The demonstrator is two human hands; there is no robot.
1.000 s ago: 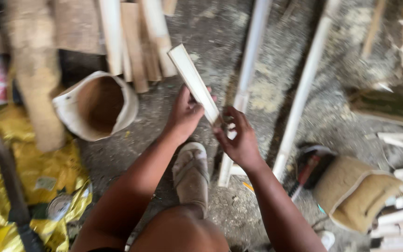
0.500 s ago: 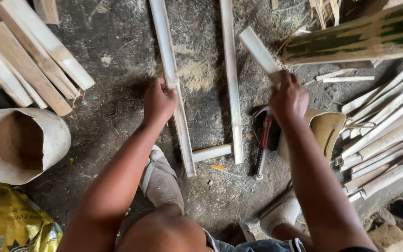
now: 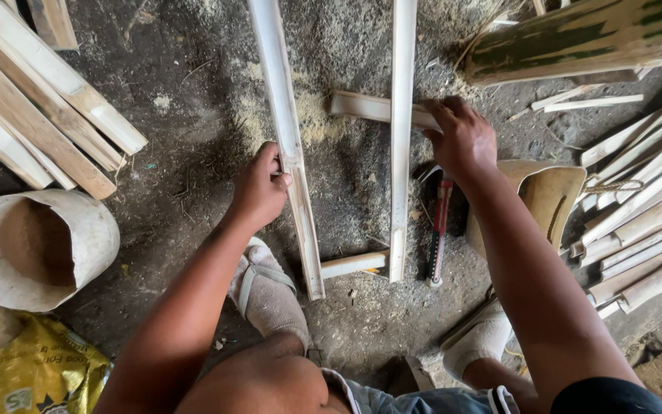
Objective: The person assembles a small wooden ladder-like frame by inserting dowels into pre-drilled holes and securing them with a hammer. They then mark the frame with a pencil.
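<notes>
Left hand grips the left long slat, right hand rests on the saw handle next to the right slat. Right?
Not quite. In the head view the left hand does grip the left long slat, but the right hand is pressing on the short cross slat where it meets the right long slat. The red-handled saw lies untouched on the ground below that hand.

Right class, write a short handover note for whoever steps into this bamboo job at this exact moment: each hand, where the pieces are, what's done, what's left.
Left hand: grips the left long slat on the ground.
Right hand: presses the upper cross strip against the right long slat.
Done: lower cross strip lies between the slats' near ends.
Left: whether the strips are fixed cannot be seen, so check them. Red-handled tool lies beside the right slat; spare slats are piled on the right.
</notes>
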